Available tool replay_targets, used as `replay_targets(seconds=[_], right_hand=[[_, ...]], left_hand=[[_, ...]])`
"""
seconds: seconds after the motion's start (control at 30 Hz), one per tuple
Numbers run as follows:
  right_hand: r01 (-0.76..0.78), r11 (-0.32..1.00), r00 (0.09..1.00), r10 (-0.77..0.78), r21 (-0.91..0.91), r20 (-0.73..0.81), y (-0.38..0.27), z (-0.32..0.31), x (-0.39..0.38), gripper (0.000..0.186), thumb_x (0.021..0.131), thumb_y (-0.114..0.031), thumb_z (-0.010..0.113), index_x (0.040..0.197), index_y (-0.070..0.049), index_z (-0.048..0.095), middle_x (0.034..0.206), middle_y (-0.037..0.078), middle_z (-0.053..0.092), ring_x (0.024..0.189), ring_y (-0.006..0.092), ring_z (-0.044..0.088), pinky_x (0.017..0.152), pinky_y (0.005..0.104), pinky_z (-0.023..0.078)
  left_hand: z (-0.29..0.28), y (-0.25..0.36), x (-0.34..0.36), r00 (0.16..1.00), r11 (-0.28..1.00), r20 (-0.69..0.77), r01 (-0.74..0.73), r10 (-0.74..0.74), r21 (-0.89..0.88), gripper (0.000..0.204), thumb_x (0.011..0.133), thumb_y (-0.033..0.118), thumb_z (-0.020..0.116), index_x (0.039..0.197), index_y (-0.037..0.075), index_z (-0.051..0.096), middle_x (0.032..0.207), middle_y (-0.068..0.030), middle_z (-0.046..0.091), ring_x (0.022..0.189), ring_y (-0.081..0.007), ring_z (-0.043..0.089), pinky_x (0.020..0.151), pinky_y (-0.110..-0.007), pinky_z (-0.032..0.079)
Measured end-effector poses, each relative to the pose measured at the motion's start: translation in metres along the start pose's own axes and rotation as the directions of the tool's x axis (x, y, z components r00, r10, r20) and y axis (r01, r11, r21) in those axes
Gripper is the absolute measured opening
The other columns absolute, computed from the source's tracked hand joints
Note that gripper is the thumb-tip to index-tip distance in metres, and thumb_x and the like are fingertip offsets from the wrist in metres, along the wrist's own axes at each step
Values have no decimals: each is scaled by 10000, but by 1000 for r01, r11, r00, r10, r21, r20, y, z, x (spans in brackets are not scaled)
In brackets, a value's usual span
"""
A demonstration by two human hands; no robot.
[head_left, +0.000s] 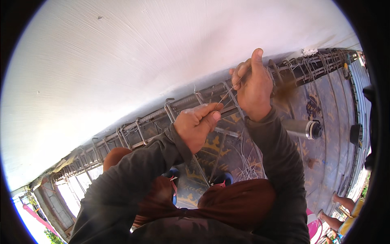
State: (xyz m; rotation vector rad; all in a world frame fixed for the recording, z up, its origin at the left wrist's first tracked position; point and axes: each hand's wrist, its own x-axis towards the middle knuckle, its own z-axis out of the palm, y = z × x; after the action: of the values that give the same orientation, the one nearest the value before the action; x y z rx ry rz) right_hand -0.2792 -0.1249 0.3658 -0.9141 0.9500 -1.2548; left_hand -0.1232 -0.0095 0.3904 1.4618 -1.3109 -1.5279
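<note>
Pinching a wire [222, 99] in the left hand [196, 125], gripping its upper end in the curled right hand [255, 88]. Looks thin, dull and nearly straight, slanting between both beside the rebar cage [169, 110].

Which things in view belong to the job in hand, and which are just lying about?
In the job:
- thin wire, from left hand to right hand
- rebar cage, alongside
- loose wires, probably spares

Lying about:
- metal flask, on its side
- black object, far right
</note>
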Motion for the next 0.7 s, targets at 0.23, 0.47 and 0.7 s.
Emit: replay_targets(seconds=[0.23, 0.47, 0.7], right_hand=[[68, 996, 998, -68, 64, 4, -4, 3, 4, 662, 947, -611, 506, 561, -73, 484, 509, 68, 492, 455, 129, 481, 453, 262, 410], [103, 985, 993, -95, 136, -69, -20, 15, 4, 529, 988, -476, 536, 598, -144, 405, 496, 15, 387, 462, 133, 368, 799, 380, 461], [221, 965, 967, -236, -141, -98, -26, 12, 16, 522, 984, -371, 591, 570, -140, 373, 508, -3, 375, 477, 113, 379, 739, 372, 481]], left_hand=[[-11, 11, -2, 979, 896, 128, 195, -156, -398, 266, 1024, 193, 520, 1177, -8, 604, 760, -4, 556, 553, -40, 383, 504, -188, 367], [-24, 15, -5, 1000, 971, -14, 7, -10, -237, 195, 1016, 129, 512, 1123, -1, 611, 743, -21, 583, 554, -41, 442, 510, -191, 397], [-24, 26, -3, 947, 880, -26, -288, 321, 377, 166, 978, 108, 537, 1038, -19, 626, 749, -102, 604, 630, -202, 594, 613, -331, 485]])
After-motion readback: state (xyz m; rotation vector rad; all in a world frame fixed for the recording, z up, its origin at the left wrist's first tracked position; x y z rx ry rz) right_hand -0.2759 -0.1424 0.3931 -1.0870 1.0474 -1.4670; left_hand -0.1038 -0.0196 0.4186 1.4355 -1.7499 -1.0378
